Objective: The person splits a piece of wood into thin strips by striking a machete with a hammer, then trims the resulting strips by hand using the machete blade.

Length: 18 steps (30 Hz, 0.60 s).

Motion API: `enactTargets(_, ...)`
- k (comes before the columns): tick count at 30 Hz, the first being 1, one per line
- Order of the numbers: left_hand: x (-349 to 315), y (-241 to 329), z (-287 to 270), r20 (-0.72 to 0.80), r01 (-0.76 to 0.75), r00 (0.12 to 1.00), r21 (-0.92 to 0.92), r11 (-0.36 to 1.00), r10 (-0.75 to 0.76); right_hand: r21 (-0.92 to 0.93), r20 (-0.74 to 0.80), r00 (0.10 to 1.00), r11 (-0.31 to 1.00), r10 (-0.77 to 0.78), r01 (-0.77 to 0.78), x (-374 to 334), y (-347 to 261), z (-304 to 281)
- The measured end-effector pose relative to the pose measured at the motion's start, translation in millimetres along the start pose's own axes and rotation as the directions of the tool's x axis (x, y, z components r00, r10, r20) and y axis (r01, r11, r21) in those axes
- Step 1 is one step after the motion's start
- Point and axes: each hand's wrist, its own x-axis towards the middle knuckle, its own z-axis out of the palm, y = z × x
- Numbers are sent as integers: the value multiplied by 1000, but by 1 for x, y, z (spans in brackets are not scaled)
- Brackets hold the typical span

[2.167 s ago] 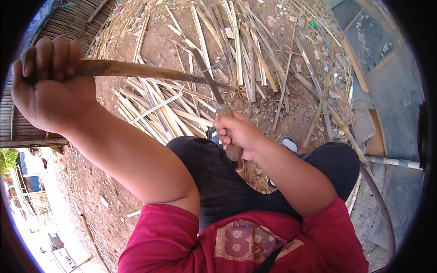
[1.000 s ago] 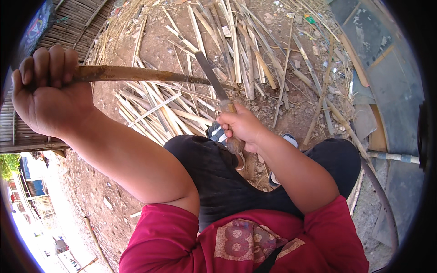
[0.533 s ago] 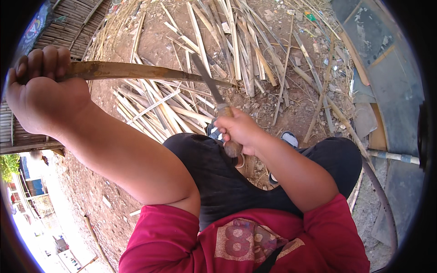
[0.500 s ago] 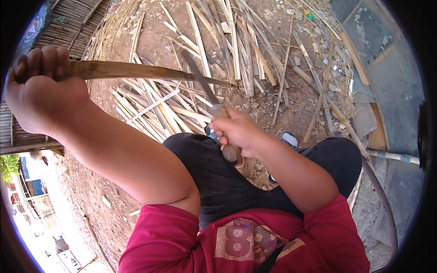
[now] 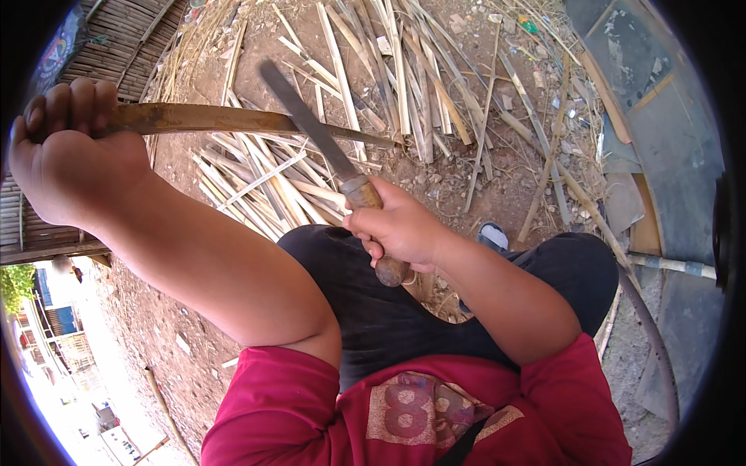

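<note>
My left hand [image 5: 81,147] is raised at the far left, its fingers closed round the thick end of a long brown bamboo strip [image 5: 202,119]. The strip reaches to the right and narrows toward its tip over the ground. In front of my knees, my right hand [image 5: 400,225] grips the wooden handle of a large knife [image 5: 307,120]. Its dark, straight blade points up and to the left and crosses over the strip in the view. Whether blade and strip touch, I cannot tell.
Split bamboo strips [image 5: 260,186] lie in a heap beyond my left knee, and more strips [image 5: 412,78] are scattered farther off. Grey sheets [image 5: 668,140] stand along the right. A slatted bamboo structure [image 5: 124,46] is at the upper left. A long pole [image 5: 579,190] lies to the right.
The knife has moved left and slightly up along the strip, with its blade now farther from the strip's tip. My left hand and the strip have hardly moved.
</note>
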Motion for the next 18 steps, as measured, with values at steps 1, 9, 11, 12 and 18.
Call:
enactTargets(1, 0, 0, 0, 15, 3, 1000, -15, 1000, -2, -23, 4, 1000, 1000, -21, 21, 0, -1, -1)
enactTargets(9, 1, 0, -3, 103, 38, 994, -107, 994, -27, -68, -233, 971, 994, 62, -80, 29, 32, -41)
enactTargets(11, 2, -1, -6, 92, 22, 996, -81, 996, -15, -51, -163, 986, 997, 45, -54, 16, 18, -23)
enactTargets(12, 3, -1, -5, 91, 17, 996, -69, 997, -11, -37, -130, 991, 999, 36, -41, 11, 13, -16)
enactTargets(18, 2, -1, -5, 79, 10, 997, -109, 994, -1, -161, -150, 986, 986, -66, 42, 27, 25, -30)
